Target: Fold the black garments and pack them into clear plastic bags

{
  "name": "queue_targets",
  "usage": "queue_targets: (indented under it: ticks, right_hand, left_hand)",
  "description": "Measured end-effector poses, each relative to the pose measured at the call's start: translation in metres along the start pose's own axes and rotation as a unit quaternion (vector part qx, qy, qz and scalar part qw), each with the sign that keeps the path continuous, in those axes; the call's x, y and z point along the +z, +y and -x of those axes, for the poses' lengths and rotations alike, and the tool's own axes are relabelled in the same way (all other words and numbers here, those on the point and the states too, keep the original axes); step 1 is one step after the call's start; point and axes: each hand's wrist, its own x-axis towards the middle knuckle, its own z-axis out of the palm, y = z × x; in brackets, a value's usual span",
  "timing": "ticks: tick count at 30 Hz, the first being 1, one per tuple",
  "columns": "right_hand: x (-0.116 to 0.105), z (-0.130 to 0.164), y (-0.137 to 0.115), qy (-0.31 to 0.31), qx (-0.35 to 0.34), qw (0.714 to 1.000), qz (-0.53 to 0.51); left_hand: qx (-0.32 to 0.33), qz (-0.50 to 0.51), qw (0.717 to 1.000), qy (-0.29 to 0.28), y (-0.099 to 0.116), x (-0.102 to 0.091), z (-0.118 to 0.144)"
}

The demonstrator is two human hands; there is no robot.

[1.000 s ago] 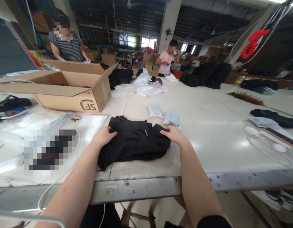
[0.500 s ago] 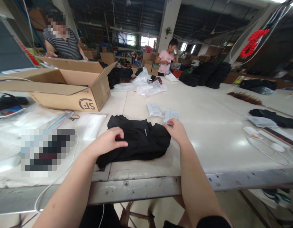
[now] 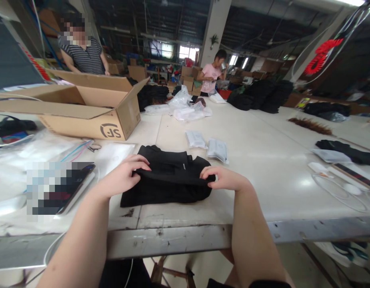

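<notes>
A folded black garment point(image 3: 169, 192) with a small white mark lies flat on the table in front of me. My left hand point(image 3: 121, 176) pinches a layer of it near its left end, thumb below and fingers above. At the right end, my right hand point(image 3: 223, 178) holds the same layer with curled fingers. The layer is raised slightly as a fold between both hands. Just beyond the garment rest two small whitish plastic packets, a left packet point(image 3: 195, 139) and a right packet point(image 3: 217, 150).
An open cardboard box point(image 3: 91, 124) stands at the left, with a phone point(image 3: 78, 188) nearer me. Clear plastic bags point(image 3: 185, 106) and stacked black goods point(image 3: 259, 94) lie farther back. Two people stand across the table point(image 3: 263, 160). A cable point(image 3: 337, 196) lies at right.
My right hand has left the right packet and moved down onto the garment's right end. My left hand has shifted slightly left and closed on the cloth, whose front layer is now lifted.
</notes>
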Motion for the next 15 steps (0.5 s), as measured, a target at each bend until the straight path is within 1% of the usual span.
queue_targets:
  ticks: [1, 2, 3, 4, 5, 6, 7, 8, 9, 10, 11, 12, 13, 14, 15]
  right_hand:
    - [-0.002, 0.002, -0.001, -0.018, 0.006, 1.000, -0.013]
    - [-0.003, 0.004, -0.002, -0.032, 0.023, 0.999, -0.022]
    - [-0.004, 0.004, -0.003, -0.030, 0.045, 0.998, -0.028]
    - [-0.003, 0.003, -0.003, -0.002, 0.068, 0.997, -0.028]
    - [-0.002, 0.000, -0.003, 0.050, 0.086, 0.995, -0.022]
    - [0.000, -0.004, -0.002, 0.119, 0.099, 0.988, -0.010]
    - [0.004, -0.010, -0.001, 0.192, 0.105, 0.976, 0.010]
    - [0.008, -0.016, 0.000, 0.252, 0.106, 0.961, 0.035]
    - [0.013, -0.023, 0.001, 0.289, 0.099, 0.950, 0.064]
    - [0.019, -0.029, 0.002, 0.298, 0.087, 0.946, 0.093]
    - [0.025, -0.035, 0.004, 0.288, 0.069, 0.948, 0.116]
    - [0.030, -0.040, 0.006, 0.264, 0.048, 0.954, 0.132]
    - [0.035, -0.043, 0.008, 0.230, 0.031, 0.962, 0.142]
    - [0.039, -0.046, 0.010, 0.194, 0.023, 0.970, 0.147]
    - [0.043, -0.048, 0.012, 0.154, 0.024, 0.976, 0.150]
  left_hand:
    - [-0.011, 0.022, 0.999, -0.021, -0.002, -0.004, 0.002]
    - [-0.031, 0.047, 0.997, -0.062, -0.004, -0.006, 0.004]
    - [-0.058, 0.070, 0.991, -0.099, -0.007, -0.007, 0.005]
    - [-0.091, 0.083, 0.986, -0.114, -0.010, -0.006, 0.005]
    - [-0.124, 0.080, 0.984, -0.100, -0.014, -0.003, 0.003]
    - [-0.151, 0.060, 0.985, -0.053, -0.017, 0.002, 0.001]
    - [-0.168, 0.022, 0.985, 0.013, -0.019, 0.009, -0.003]
    - [-0.171, -0.023, 0.982, 0.079, -0.020, 0.018, -0.008]
    - [-0.146, -0.064, 0.981, 0.114, -0.019, 0.028, -0.013]
    - [-0.103, -0.091, 0.984, 0.115, -0.018, 0.039, -0.017]
    - [-0.061, -0.104, 0.989, 0.089, -0.015, 0.050, -0.021]
    - [-0.030, -0.107, 0.992, 0.055, -0.013, 0.061, -0.024]
    - [-0.011, -0.103, 0.995, 0.008, -0.010, 0.070, -0.026]
    - [-0.010, -0.099, 0.994, -0.039, -0.009, 0.078, -0.027]
    - [-0.021, -0.100, 0.992, -0.073, -0.009, 0.085, -0.027]
